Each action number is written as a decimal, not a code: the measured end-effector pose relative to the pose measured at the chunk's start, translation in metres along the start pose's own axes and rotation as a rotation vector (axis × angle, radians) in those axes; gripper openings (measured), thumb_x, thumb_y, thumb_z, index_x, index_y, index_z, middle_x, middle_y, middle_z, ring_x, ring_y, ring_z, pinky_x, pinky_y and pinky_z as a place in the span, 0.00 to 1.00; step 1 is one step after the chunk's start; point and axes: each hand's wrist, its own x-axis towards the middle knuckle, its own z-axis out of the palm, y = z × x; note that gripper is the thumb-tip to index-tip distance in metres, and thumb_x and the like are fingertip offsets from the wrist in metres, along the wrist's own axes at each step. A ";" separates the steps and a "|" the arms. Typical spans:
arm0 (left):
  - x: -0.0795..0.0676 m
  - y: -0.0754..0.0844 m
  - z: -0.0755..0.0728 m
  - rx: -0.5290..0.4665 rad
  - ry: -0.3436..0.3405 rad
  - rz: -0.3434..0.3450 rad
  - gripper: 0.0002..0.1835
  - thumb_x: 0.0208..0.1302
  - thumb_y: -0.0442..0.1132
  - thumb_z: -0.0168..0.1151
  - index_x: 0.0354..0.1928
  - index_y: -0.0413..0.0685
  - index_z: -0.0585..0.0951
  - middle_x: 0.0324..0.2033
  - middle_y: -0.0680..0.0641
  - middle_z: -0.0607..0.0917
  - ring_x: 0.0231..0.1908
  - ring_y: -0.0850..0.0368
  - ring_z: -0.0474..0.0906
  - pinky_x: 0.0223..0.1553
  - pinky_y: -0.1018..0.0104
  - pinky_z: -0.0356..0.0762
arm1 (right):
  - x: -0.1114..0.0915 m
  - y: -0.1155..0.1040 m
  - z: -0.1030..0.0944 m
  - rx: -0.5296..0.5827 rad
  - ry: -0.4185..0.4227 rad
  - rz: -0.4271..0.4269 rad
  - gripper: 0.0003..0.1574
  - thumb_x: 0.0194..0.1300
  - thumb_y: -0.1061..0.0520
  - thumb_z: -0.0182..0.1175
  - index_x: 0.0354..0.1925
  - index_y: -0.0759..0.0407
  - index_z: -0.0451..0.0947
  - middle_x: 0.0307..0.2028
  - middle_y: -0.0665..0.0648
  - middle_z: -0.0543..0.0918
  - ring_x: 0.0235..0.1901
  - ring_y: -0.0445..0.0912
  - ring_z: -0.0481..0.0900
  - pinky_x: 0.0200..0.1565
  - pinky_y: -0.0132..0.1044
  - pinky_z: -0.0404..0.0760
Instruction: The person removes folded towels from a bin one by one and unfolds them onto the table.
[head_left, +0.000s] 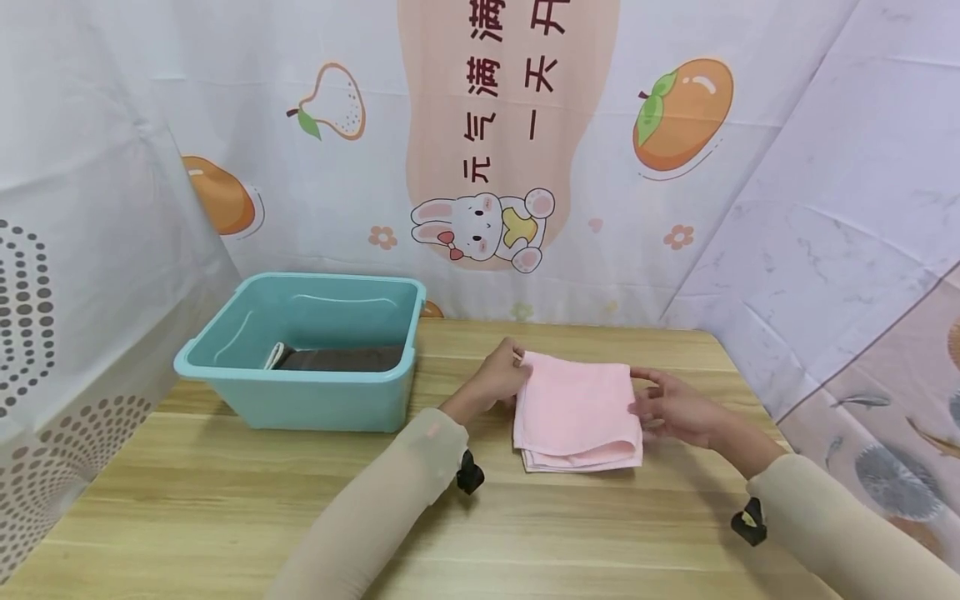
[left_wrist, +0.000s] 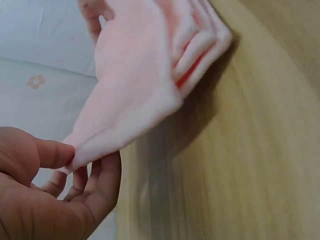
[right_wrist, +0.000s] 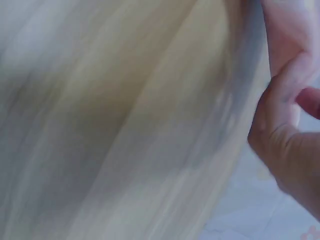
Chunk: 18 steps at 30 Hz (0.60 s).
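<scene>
A folded pink towel (head_left: 577, 404) is held over the wooden table, its layered edges facing the near side. My left hand (head_left: 501, 375) pinches the towel's far left corner; in the left wrist view the thumb (left_wrist: 57, 154) lies on top of the cloth with the fingers underneath. At the right edge of the towel, my right hand (head_left: 678, 408) holds the cloth between thumb and fingers. In the right wrist view that hand (right_wrist: 285, 135) shows at the right border, next to a strip of pink cloth (right_wrist: 292, 30), partly cut off and blurred.
A light blue plastic basin (head_left: 300, 400) stands at the table's back left. Inside lie a dark brown cloth (head_left: 345, 359) and a whitish folded edge (head_left: 275, 356). Printed curtains (head_left: 540, 292) close off the back and sides of the wooden table (head_left: 480, 542).
</scene>
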 end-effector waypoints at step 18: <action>-0.003 -0.007 0.002 -0.030 -0.032 -0.121 0.20 0.67 0.25 0.62 0.56 0.41 0.67 0.54 0.38 0.78 0.35 0.47 0.83 0.25 0.59 0.83 | 0.002 0.003 0.016 -0.263 0.088 0.065 0.48 0.66 0.67 0.66 0.74 0.74 0.50 0.46 0.66 0.73 0.37 0.50 0.81 0.37 0.47 0.87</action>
